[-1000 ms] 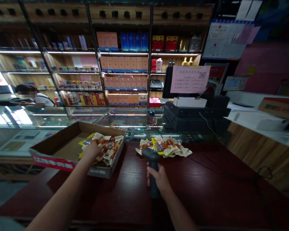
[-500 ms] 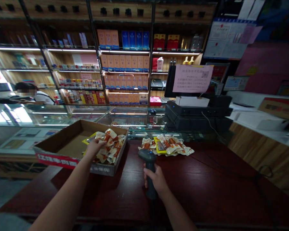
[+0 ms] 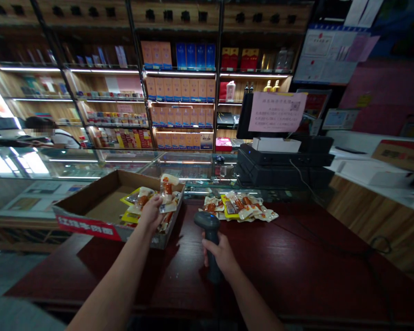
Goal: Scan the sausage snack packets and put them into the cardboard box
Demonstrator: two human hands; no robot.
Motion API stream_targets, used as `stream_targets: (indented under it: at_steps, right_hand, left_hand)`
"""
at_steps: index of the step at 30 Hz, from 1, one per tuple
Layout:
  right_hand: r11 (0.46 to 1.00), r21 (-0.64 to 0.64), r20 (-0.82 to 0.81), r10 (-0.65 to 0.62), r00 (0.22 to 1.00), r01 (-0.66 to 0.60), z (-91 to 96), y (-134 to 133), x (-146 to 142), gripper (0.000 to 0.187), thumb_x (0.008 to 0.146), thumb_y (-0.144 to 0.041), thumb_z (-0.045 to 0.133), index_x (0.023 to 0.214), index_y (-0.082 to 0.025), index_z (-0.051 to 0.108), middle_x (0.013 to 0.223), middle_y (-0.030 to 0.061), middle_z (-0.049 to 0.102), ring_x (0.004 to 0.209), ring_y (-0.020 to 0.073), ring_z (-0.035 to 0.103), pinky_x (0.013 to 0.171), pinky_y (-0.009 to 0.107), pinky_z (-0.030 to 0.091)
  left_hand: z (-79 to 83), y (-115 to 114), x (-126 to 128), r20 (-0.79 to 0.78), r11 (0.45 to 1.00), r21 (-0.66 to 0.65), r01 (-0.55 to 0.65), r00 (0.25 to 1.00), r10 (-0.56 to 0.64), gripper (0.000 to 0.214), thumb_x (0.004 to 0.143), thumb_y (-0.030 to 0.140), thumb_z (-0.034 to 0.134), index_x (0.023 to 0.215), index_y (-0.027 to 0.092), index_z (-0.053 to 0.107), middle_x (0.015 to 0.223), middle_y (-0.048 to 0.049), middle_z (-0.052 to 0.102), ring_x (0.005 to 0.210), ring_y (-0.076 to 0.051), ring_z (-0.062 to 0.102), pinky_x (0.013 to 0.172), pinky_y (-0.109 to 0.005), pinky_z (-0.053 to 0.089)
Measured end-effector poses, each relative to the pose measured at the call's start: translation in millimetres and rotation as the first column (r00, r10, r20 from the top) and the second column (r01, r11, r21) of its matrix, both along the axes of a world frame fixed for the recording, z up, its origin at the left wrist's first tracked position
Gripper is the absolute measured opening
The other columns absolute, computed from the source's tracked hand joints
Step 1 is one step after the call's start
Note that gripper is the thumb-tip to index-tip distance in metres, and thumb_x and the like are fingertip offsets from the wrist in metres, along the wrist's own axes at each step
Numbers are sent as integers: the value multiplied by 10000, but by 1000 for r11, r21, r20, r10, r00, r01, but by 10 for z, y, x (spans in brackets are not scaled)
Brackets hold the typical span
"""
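My left hand (image 3: 152,214) is closed on a clear and white snack packet (image 3: 168,189) with reddish-brown food inside, raised over the right end of an open cardboard box (image 3: 89,226). More such packets, some with yellow edges, lie in the box beneath and beside the hand. A dark handheld barcode scanner (image 3: 209,222) stands upright in my right hand (image 3: 221,253), its fingers wrapped round the handle. Behind the scanner, a pile of similar snack packets (image 3: 239,207) rests on the dark red table (image 3: 279,271).
Past the table runs a glass display counter (image 3: 189,161). A monitor (image 3: 243,120) with a pink paper sign stands on black equipment at the back right. A cable (image 3: 345,253) trails over the table's right side. Someone with a dark-haired head bends over the counter at far left.
My left hand has lifted a packet up from the box's contents and shifted right. The scanner in my right hand has moved slightly left. The pile on the table stays put.
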State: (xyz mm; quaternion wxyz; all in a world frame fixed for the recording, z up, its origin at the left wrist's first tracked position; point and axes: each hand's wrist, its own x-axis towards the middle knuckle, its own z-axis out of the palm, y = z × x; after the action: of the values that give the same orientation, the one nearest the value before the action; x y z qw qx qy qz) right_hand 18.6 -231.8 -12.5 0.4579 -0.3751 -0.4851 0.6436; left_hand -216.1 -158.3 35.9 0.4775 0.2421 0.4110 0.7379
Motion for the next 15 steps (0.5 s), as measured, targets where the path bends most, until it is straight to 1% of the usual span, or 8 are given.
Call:
stream_targets:
  at_steps: [2,5,7,10,13,15]
  right_hand:
    - [999,21,23,34,999,-34,65,-3,-28,367,636,-397,662,865,-163,498,484,-72,529,327,97,477,332,207,381]
    - [993,55,85,97,992,-102,171,-17,-74,331,642,-375,647,852,-165,500,482,-75,523,330,94,473,333,202,376]
    - [989,69,121,123,985,-132,227,-32,-111,306,645,-354,635,849,-165,508,480,-76,519,335,93,474,334,196,375]
    - [987,66,139,135,981,-145,271,-50,-179,282,647,-342,622,842,-170,514,477,-74,516,337,94,472,332,197,378]
    - [986,69,138,140,981,-151,274,-54,-244,276,644,-346,626,831,-173,519,479,-71,516,334,92,468,331,197,378]
    - [985,77,140,145,979,-157,263,-49,-277,273,649,-346,628,831,-171,523,484,-68,518,333,92,471,332,195,378]
  left_hand:
    - [-95,22,134,46,997,-8,82,996,-82,116,672,74,525,758,125,584,633,-40,621,579,-164,609,580,-304,531]
    - [-232,46,192,93,996,32,79,992,-82,104,708,75,518,766,125,589,660,-48,639,558,-141,597,565,-271,521]
    - [-290,52,177,65,992,72,99,992,-104,71,715,92,542,752,123,593,660,-43,641,554,-128,589,560,-248,509]
    - [-330,54,151,-16,982,101,159,987,-158,38,704,141,593,737,121,596,650,-35,632,568,-125,585,565,-239,496]
    - [-353,63,142,-64,982,107,158,986,-152,118,682,202,639,765,137,586,682,-31,629,599,-129,586,605,-264,501]
    - [-369,70,139,-79,986,86,145,987,-139,161,670,230,654,788,149,579,715,-35,632,616,-132,590,637,-285,505]
